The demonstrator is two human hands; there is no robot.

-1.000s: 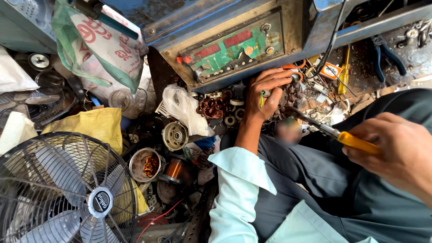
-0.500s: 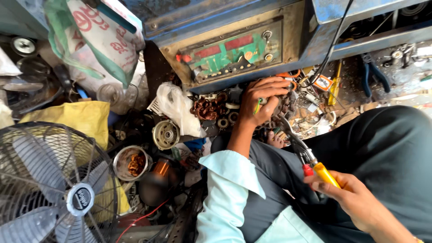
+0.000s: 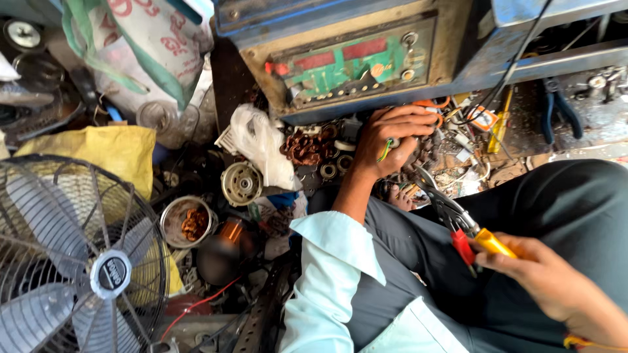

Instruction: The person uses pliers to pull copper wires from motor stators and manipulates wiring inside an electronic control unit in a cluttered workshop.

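Pliers (image 3: 458,225) with red and yellow handles sit at four o'clock, gripped by the right hand (image 3: 546,281), whose fingers are clamped on the handles; the metal nose points up toward the heap of small parts (image 3: 445,157) at one o'clock. At seven o'clock stands the biggest thing, a grey wire-caged fan (image 3: 78,261) with a round hub badge. At twelve o'clock a blue machine (image 3: 353,59) carries a rectangular green panel with two red display strips and round knobs. At eleven o'clock hangs a white sack (image 3: 150,46) with red printing and green edging, and below it, at nine o'clock, a plain yellow bag (image 3: 111,153). Just right of centre the left hand (image 3: 392,140) rests on the parts, fingers curled together around a small green-and-yellow wire (image 3: 386,149). A round tin (image 3: 186,222) holding copper coils lies at eight o'clock.
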